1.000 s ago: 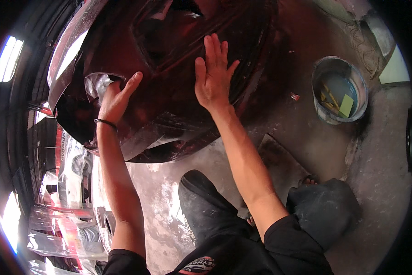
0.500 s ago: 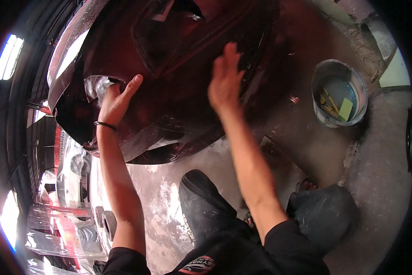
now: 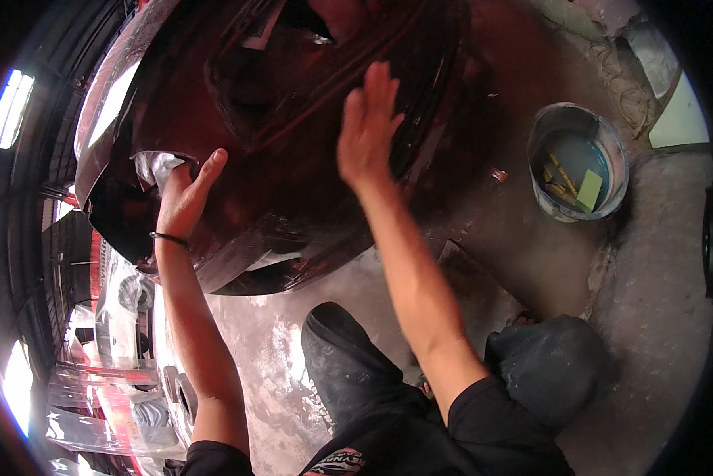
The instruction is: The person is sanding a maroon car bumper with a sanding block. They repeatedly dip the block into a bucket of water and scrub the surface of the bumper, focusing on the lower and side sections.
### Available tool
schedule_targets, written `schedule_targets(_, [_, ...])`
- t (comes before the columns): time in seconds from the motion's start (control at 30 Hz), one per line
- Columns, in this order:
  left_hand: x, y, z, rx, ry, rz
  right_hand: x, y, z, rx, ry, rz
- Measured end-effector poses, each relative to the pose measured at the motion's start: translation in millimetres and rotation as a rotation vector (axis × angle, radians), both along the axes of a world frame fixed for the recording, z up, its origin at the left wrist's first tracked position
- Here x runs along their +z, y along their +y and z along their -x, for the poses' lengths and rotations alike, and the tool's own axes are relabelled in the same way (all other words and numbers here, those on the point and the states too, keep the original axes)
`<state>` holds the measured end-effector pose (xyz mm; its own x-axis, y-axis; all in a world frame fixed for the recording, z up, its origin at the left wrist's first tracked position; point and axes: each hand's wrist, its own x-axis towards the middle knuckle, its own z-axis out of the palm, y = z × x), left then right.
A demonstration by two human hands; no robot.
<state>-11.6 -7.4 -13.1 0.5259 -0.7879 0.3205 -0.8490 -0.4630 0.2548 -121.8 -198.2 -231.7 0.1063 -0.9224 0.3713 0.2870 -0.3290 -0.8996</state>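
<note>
A glossy dark red car bumper (image 3: 269,190) fills the upper middle of the view, with openings and moulded grooves. My left hand (image 3: 184,198), a dark band at its wrist, grips the edge of a silvery-lined opening (image 3: 152,166) on its left part; the thumb lies outside and the fingertips are hidden inside. My right hand (image 3: 368,135) is open and laid flat on or just over the bumper's surface, right of the middle, fingers pointing away from me, slightly blurred.
A grey bucket (image 3: 617,170) holds bluish water, yellow sticks and a green pad (image 3: 588,189), right of the bumper on the stained concrete floor (image 3: 261,349). A small reddish scrap (image 3: 499,174) lies near it. Vehicle parts and shiny panels (image 3: 103,397) stand at the left. My legs are below.
My right hand moved right, then back left across the bumper, staying open. The bumper and my left hand appear a little lower and further left in view, the left grip unchanged.
</note>
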Motion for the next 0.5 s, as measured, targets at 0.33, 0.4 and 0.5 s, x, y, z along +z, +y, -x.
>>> schedule_targets(0.33, [4.6, -4.3, -2.6, 0.050, -0.033, -0.039, -5.1, -101.8, 7.4, 0.069, -0.046, -0.072])
schedule_targets(0.4, [5.3, -6.9, 1.4, 0.054, -0.012, -0.056, -3.1, -128.5, 16.7, 0.097, -0.040, -0.096])
schedule_targets(0.5, [6.9, -6.3, 16.0, 0.050, 0.018, -0.030, -11.2, -77.8, 2.1, 0.093, -0.088, -0.062])
